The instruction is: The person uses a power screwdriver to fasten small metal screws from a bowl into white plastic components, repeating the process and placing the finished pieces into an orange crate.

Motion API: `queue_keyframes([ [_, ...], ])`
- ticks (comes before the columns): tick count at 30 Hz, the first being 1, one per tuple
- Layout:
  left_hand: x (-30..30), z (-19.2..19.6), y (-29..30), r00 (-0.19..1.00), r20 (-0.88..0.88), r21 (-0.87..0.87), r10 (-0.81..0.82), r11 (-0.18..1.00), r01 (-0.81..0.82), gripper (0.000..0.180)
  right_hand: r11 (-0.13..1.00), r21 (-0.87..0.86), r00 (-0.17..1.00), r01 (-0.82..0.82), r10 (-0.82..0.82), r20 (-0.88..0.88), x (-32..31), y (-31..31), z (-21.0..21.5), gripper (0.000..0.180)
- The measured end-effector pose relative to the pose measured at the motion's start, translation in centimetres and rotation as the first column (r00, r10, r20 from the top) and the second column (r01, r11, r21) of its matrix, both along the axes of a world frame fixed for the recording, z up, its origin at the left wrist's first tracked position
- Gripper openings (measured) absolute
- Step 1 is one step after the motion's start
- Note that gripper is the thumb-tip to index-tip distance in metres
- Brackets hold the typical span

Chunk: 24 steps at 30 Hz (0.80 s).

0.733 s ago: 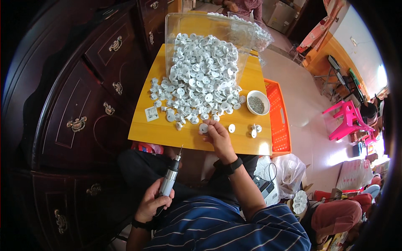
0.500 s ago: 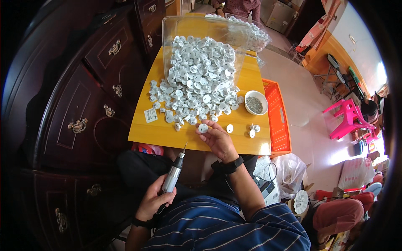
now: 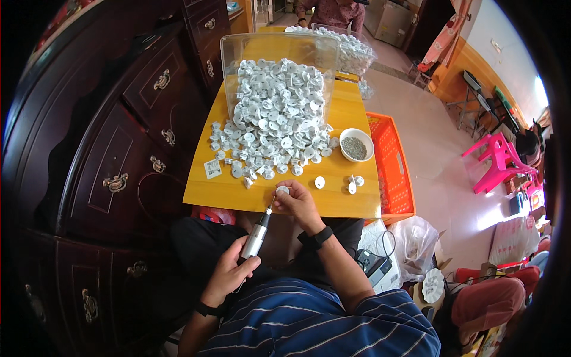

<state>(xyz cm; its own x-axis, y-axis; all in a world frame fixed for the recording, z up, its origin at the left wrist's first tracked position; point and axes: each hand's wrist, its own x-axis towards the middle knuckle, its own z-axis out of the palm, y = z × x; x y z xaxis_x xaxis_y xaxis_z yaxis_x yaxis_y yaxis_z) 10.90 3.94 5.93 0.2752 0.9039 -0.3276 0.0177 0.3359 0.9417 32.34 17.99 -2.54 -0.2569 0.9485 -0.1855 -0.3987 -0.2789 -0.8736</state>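
Note:
My left hand [image 3: 230, 269] is wrapped round an electric screwdriver [image 3: 256, 239], silver with a black nose. Its thin bit points up and right, with the tip at or very near a small round white plastic part [image 3: 282, 190]. That part is pinched between the fingertips of my right hand [image 3: 301, 206], over the table's front edge. Beyond my hands, a large heap of similar white parts [image 3: 279, 113] spills out of a clear plastic bin [image 3: 229, 50] lying on its side. A white bowl [image 3: 361, 159] of small metal screws [image 3: 354, 147] stands to the right of the heap.
A loose white disc [image 3: 320, 182] and a few white parts [image 3: 352, 189] lie right of my hand. A square label [image 3: 212, 169] is at left on the yellow table [image 3: 199, 193]. An orange crate [image 3: 399, 196] stands alongside; dark drawers [image 3: 101, 166] rise at left. Across the table is another person [image 3: 333, 13].
The screwdriver has moved up and right, bringing its bit to the white part. My right hand has tilted the part and come slightly lower and left.

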Motion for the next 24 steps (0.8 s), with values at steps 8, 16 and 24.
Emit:
queue_keyframes([
  [8, 0.5, -1.0, 1.0, 0.998, -0.070, 0.058, 0.007, 0.998, -0.003, 0.055, 0.999, 0.030, 0.999, 0.016, -0.015, -0.041, -0.2, -0.2, -0.5, 0.022],
  [16, 0.7, -0.8, 1.3, 0.997, -0.082, 0.021, 0.015, 1.000, -0.013, 0.051, 0.995, 0.094, 0.999, 0.040, -0.038, -0.021, -0.6, -0.3, -0.9, 0.017],
  [24, 0.5, -1.2, 1.5, 0.996, -0.085, 0.036, 0.008, 0.999, -0.005, 0.051, 0.994, 0.110, 0.995, 0.020, -0.030, 0.091, -0.7, -0.5, -0.8, 0.014],
])
